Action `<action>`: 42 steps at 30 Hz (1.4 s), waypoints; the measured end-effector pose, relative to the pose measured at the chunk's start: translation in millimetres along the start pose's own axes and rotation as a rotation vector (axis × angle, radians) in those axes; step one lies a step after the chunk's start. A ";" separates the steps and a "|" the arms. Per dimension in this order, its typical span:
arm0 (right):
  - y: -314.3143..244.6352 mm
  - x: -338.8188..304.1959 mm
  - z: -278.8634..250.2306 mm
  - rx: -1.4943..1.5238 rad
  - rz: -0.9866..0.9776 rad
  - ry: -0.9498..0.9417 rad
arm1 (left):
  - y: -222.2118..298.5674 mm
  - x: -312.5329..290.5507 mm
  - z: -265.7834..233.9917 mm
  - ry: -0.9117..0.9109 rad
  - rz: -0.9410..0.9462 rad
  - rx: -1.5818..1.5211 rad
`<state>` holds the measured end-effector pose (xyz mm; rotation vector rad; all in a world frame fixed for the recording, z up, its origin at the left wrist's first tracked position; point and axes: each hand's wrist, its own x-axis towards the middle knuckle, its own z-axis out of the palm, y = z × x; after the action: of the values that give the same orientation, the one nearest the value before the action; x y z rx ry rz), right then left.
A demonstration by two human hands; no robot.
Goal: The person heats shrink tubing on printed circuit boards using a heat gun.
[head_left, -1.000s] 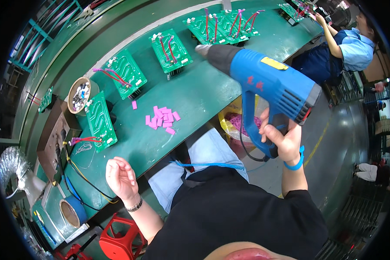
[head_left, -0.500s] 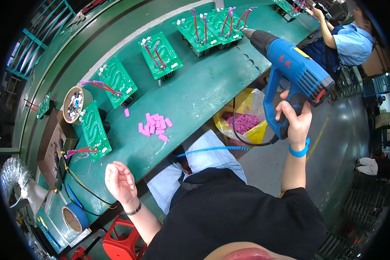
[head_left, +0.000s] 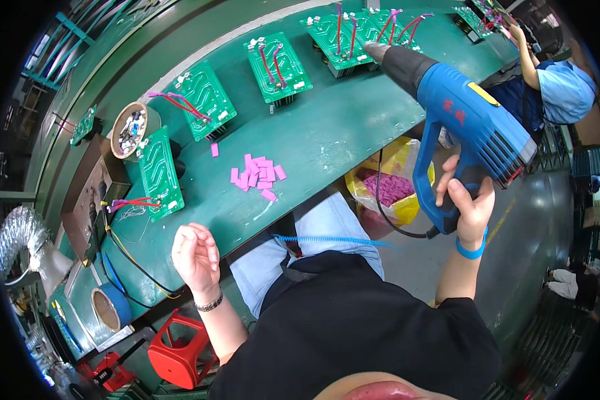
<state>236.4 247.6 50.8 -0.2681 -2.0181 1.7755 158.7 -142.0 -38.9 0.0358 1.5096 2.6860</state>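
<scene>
My right hand (head_left: 472,208) grips the handle of a blue heat gun (head_left: 457,97) with a black barrel. It is raised off the bench, and its metal nozzle points to the upper left, overlapping a pair of green circuit boards (head_left: 337,41) in the picture. Red wires with purple ends stand up from those boards. Over the bench's near edge, my left hand (head_left: 197,257) is empty, its fingers loosely bent and open. Closest to it lies a circuit board (head_left: 160,175) with red wires. Small purple pieces (head_left: 257,173) are scattered mid-bench.
More circuit boards (head_left: 278,67) line the green bench (head_left: 327,143). A round tub (head_left: 152,120) of small parts, a metal tray (head_left: 80,203) and a tape roll (head_left: 117,308) are at left. A yellow bag (head_left: 407,212) holds purple pieces. A red stool (head_left: 173,357) stands below; a person (head_left: 560,90) sits at right.
The whole bench has shifted rightward in view. Against the paired boards, the heat gun's nozzle now appears farther left. My left hand remains empty beside the bench edge.
</scene>
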 end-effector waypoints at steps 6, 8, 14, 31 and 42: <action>0.4 -4.6 1.3 -0.008 0.033 -0.070 | 1.4 -1.5 1.3 -0.015 -0.022 -0.003; -4.0 -8.3 5.2 0.037 0.032 -0.087 | -1.1 -0.2 1.9 -0.015 -0.018 -0.009; -8.0 -12.8 21.2 0.132 0.110 -0.256 | -0.9 -1.0 4.3 -0.008 -0.053 0.005; 62.2 57.8 -97.2 0.572 0.060 0.103 | -7.3 -23.8 -10.1 0.183 0.238 0.620; 119.4 259.5 -89.6 0.743 0.262 0.003 | -29.7 -22.0 -31.1 0.191 0.492 1.278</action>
<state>29.6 455.9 -8.3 -0.2988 -1.2260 2.5314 180.2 -154.5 -80.3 0.2250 3.2851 1.4407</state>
